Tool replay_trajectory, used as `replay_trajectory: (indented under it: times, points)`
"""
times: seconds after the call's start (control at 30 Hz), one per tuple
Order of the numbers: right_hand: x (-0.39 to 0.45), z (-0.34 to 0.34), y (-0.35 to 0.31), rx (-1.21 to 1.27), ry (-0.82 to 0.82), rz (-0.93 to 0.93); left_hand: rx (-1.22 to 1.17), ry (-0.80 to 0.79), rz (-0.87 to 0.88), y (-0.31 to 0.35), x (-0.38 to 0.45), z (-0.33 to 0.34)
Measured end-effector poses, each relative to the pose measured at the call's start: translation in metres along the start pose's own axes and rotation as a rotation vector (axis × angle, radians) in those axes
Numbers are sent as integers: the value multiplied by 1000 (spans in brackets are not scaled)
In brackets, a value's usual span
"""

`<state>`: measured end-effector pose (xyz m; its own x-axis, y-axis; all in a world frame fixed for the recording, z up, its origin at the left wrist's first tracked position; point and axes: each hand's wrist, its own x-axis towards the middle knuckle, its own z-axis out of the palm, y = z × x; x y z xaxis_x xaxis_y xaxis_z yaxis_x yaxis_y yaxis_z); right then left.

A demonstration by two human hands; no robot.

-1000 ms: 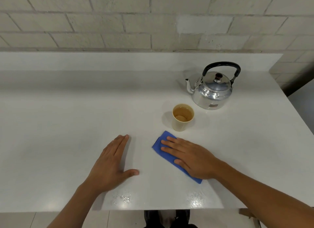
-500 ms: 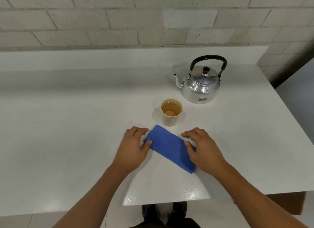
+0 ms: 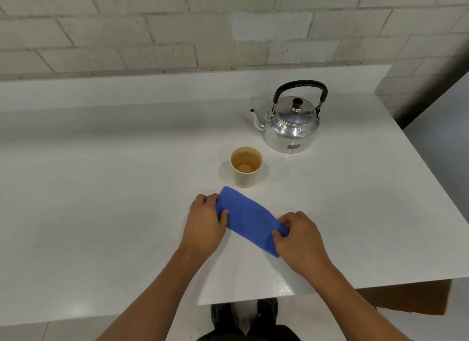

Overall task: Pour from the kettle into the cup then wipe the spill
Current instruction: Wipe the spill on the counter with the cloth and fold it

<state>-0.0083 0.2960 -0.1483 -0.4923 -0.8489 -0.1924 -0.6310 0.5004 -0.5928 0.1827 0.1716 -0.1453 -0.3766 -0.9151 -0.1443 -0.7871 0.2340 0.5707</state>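
A folded blue cloth [image 3: 247,219] lies on the white counter [image 3: 101,201] in front of me. My left hand [image 3: 205,222] pinches its left end and my right hand [image 3: 300,236] pinches its right end. Just beyond the cloth stands a tan cup [image 3: 245,170] holding brownish liquid. A shiny metal kettle [image 3: 291,122] with a black handle sits upright behind the cup to the right, spout pointing left. Small wet spots [image 3: 281,285] glisten near the counter's front edge.
A raised ledge and a pale brick wall [image 3: 203,31] close off the back of the counter. The counter's right edge [image 3: 431,188] drops off to a grey floor. A brown box [image 3: 411,300] shows under the front right corner.
My left hand came off the bare counter and took hold of the cloth's left end. My right hand went from lying flat on the cloth to pinching its right end.
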Motion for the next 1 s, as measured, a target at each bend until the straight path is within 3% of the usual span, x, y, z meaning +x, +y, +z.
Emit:
replay_trajectory:
  times: [0.2,0.37,0.7,1.0]
  points:
    - [7,-7,-9,187,58,-5,-139,37,-84,-4,0,-6]
    - [15,-1,-43,437,82,-37,-258,184,-163,-27,-4,-27]
    - [49,55,-135,464,-128,-155,-215,442,-287,-107,-11,-80]
    - [57,114,-172,362,-199,-214,-94,479,-381,-159,-10,-107]
